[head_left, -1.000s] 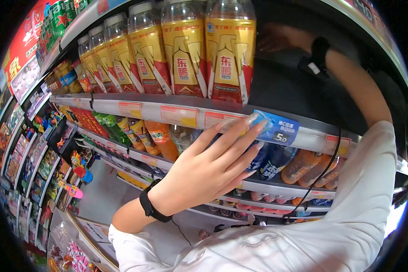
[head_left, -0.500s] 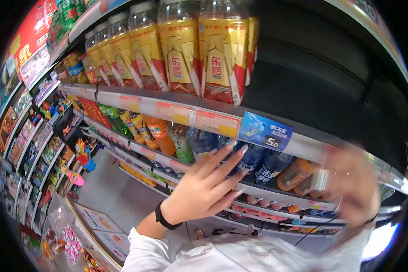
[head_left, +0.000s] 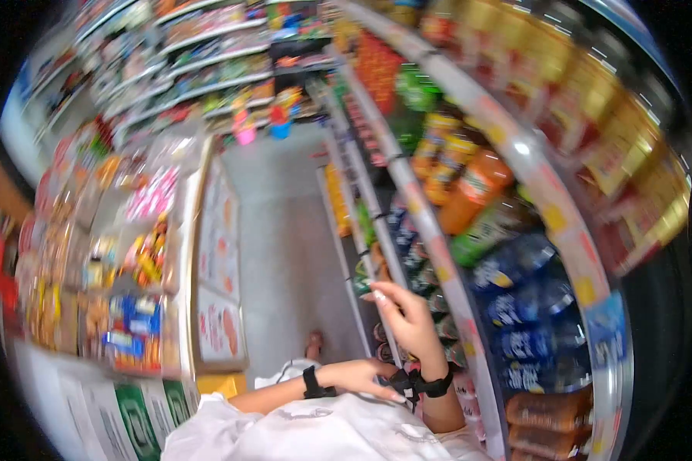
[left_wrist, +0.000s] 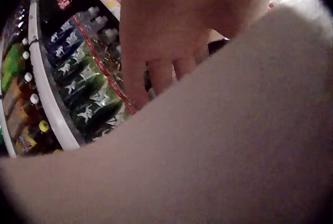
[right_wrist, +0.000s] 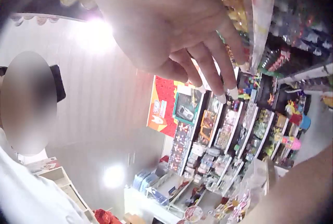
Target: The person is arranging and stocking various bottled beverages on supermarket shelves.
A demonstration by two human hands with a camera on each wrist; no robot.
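Observation:
In the head view my left hand [head_left: 355, 376] reaches across to my right wrist and grips the black band [head_left: 414, 384] there. The left wrist view shows that hand [left_wrist: 166, 21] with its fingers bent down behind a forearm [left_wrist: 208, 146], the fingertips hidden. My right hand [head_left: 411, 326] is raised beside the drinks shelf in the head view, holding nothing. From the right wrist view, the fingers of that hand [right_wrist: 177, 31] are loosely bent and spread a little.
Shelves of drinks run along the right, with blue bottles [head_left: 523, 315] and a price rail [head_left: 561, 207]. A snack counter [head_left: 188, 307] stands at left, beside a grey aisle floor [head_left: 273, 223]. A person [right_wrist: 31, 109] appears in the right wrist view.
The head view has swung left and down the aisle. My left hand has gone from the shelf front to my right wrist. My right hand has moved away from the upper shelf.

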